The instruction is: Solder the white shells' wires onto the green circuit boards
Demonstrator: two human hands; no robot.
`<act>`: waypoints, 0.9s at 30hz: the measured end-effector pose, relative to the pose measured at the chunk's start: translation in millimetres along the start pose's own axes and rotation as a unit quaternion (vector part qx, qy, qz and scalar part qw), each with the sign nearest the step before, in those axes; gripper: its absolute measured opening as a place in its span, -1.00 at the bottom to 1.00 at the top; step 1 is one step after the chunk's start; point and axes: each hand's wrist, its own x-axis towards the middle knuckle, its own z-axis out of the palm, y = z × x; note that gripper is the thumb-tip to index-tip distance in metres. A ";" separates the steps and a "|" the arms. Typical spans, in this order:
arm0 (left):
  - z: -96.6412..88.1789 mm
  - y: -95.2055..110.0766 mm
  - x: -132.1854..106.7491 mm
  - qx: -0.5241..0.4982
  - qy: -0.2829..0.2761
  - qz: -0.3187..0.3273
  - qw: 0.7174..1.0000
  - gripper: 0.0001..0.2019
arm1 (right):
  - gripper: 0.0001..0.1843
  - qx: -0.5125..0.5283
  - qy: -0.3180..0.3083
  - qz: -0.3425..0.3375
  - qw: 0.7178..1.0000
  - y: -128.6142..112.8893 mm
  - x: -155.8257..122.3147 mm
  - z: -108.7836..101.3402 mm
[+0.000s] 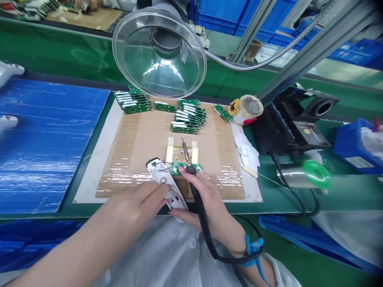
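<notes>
My left hand (146, 201) has its fingers closed over a long white plastic housing (157, 169), which lies at a slant near the front of the mat. My right hand (209, 199) grips a soldering iron (188, 156), its tip pointing away from me; the thumb reaches to the housing's lower end. Under the iron, a green circuit board (176, 169) rests across a small holder with two cream strips (169, 149). Thin wires join this board to the dark-rimmed end of the housing. My fingers hide part of the housing's inside.
Stacked circuit boards (185, 119) lie at the back of the brown mat (143, 139). A clear fume hood (160, 56) hangs above. To the right are a round pot (251, 109), white tissue (247, 149), a black stand (275, 127) and a solder spool (295, 175). A blue sheet (50, 143) covers the left.
</notes>
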 end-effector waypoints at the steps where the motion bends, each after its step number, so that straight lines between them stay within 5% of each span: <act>1: 0.6 -1.4 6.0 0.030 0.002 0.012 0.999 -0.64 | 0.04 -0.005 0.000 -0.005 1.000 1.2 0.3 1.0; 7: -3.1 -4.8 47.3 0.102 -0.049 0.110 0.987 -0.70 | 0.09 -0.023 0.014 -0.028 0.999 3.0 -2.2 4.2; 11: -6.8 -11.7 55.5 0.078 -0.034 0.141 0.986 -0.70 | 0.07 -0.022 0.016 -0.030 0.999 1.4 -1.9 3.8; 17: -0.9 -19.0 39.9 -0.167 -0.013 0.029 0.986 -0.81 | 0.10 -0.005 0.013 -0.054 0.998 2.8 1.9 1.8; 22: 19.3 -16.7 37.2 -0.222 0.025 -0.013 0.975 -0.82 | 0.13 0.012 0.018 -0.057 0.998 2.3 3.9 0.2; 25: 26.0 -11.4 40.9 -0.210 0.078 -0.030 0.974 -0.81 | -0.08 0.050 0.044 -0.005 0.998 -0.9 3.2 -7.5; 27: 28.2 -5.6 43.9 -0.181 0.110 -0.067 0.975 -0.83 | -0.35 0.078 0.126 0.035 0.988 -0.3 0.5 -15.2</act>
